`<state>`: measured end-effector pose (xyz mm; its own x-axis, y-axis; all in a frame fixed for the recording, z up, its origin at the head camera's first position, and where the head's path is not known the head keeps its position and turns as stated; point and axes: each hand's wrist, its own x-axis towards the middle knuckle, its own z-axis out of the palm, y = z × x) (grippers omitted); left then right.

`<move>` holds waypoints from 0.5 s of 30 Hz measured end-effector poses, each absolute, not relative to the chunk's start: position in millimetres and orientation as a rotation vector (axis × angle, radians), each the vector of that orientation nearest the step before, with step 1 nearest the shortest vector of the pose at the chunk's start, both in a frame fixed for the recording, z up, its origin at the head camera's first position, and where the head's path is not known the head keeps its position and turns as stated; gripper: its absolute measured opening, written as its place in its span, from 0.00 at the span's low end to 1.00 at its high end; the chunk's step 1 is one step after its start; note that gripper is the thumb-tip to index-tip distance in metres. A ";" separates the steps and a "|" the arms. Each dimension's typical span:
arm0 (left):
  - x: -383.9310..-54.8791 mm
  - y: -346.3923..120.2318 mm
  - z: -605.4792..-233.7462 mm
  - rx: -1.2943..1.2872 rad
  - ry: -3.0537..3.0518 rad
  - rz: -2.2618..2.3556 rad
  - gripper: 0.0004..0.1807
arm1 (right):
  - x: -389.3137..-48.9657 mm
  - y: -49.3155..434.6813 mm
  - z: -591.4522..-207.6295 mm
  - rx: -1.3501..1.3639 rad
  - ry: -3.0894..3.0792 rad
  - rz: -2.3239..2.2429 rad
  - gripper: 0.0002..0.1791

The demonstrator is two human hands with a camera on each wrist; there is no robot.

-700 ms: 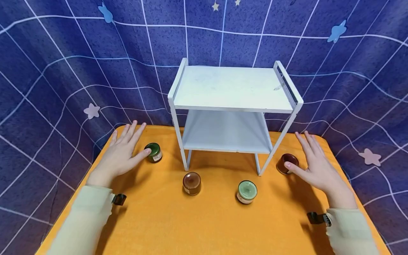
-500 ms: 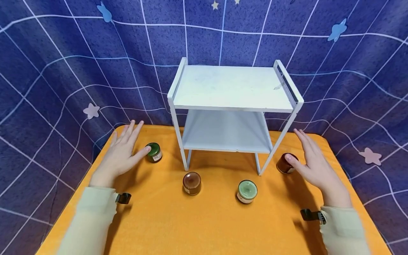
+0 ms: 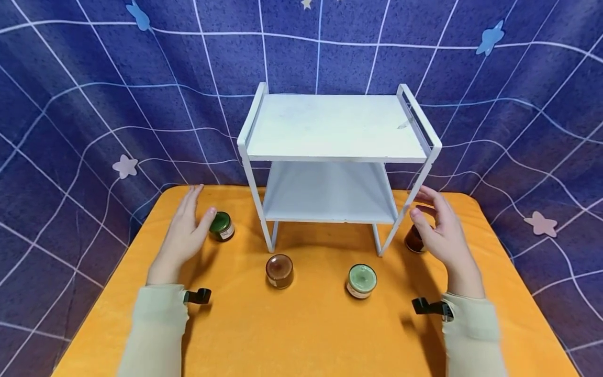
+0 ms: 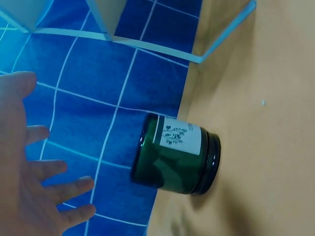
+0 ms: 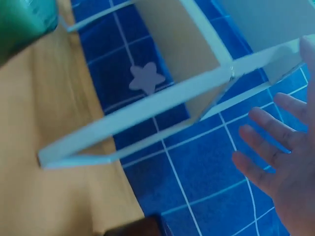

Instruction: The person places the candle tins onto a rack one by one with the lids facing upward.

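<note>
My left hand (image 3: 181, 238) is raised with fingers spread, beside a dark green glass candle jar (image 3: 221, 226). In the left wrist view that green jar (image 4: 174, 153), with a white plant-print label, stands apart from the fingers. On the right side, my right hand (image 3: 445, 230) hovers with loosely bent fingers over a dark brown jar (image 3: 414, 241), partly hiding it. The right wrist view shows the right hand (image 5: 285, 157) holding nothing, near the shelf's frame, with part of the brown jar (image 5: 140, 227) at the bottom edge.
A white two-tier shelf (image 3: 336, 128) stands at the back centre of the orange-covered table (image 3: 301, 335). In front of it sit a brown jar (image 3: 279, 271) and a light green jar (image 3: 361, 281). Behind hangs a blue grid-patterned curtain (image 3: 292, 63) with star shapes.
Both hands have moved inward, the right one further, toward the shelf's right leg. Their fingers are less spread than before. The jars and shelf keep their places while the head view shifts slightly.
</note>
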<state>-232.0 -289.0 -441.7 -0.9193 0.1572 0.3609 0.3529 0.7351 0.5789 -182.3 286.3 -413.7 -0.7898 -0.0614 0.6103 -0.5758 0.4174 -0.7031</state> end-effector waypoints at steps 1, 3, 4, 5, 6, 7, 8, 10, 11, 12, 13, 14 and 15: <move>-233.0 -289.2 -443.2 -0.394 -2.635 -0.993 0.39 | -183.7 283.0 -413.2 0.553 -2.141 1.398 0.27; -234.4 -289.3 -446.3 -0.377 -2.609 -1.036 0.39 | -186.0 276.9 -412.7 0.578 -2.083 1.470 0.26; -234.9 -289.1 -447.7 -0.370 -2.596 -1.057 0.38 | -186.7 274.0 -412.7 0.587 -2.060 1.509 0.26; -235.4 -288.9 -449.3 -0.364 -2.585 -1.077 0.38 | -187.3 271.3 -412.8 0.594 -2.035 1.553 0.25; -235.7 -288.3 -450.6 -0.361 -2.576 -1.094 0.38 | -187.4 268.9 -413.1 0.596 -2.015 1.594 0.24; -236.0 -287.5 -452.0 -0.358 -2.568 -1.108 0.38 | -187.2 266.9 -413.6 0.597 -1.992 1.648 0.23; -236.3 -286.6 -453.3 -0.359 -2.562 -1.122 0.38 | -186.7 265.2 -414.2 0.588 -1.974 1.698 0.22; -237.1 -284.4 -455.6 -0.370 -2.545 -1.155 0.38 | -185.5 263.1 -415.1 0.570 -1.939 1.781 0.17; -237.7 -283.5 -456.9 -0.372 -2.538 -1.172 0.37 | -184.7 262.2 -415.3 0.557 -1.925 1.813 0.15; -238.3 -282.5 -458.0 -0.373 -2.528 -1.191 0.37 | -183.8 261.5 -415.4 0.544 -1.910 1.842 0.13; -238.1 -282.2 -459.6 -0.369 -2.522 -1.209 0.37 | -182.9 260.4 -415.2 0.532 -1.898 1.868 0.12; -238.0 -282.1 -461.2 -0.364 -2.516 -1.226 0.37 | -182.1 259.2 -414.8 0.521 -1.893 1.886 0.11; -238.1 -282.0 -462.7 -0.358 -2.512 -1.244 0.37 | -181.3 258.1 -414.3 0.516 -1.887 1.900 0.11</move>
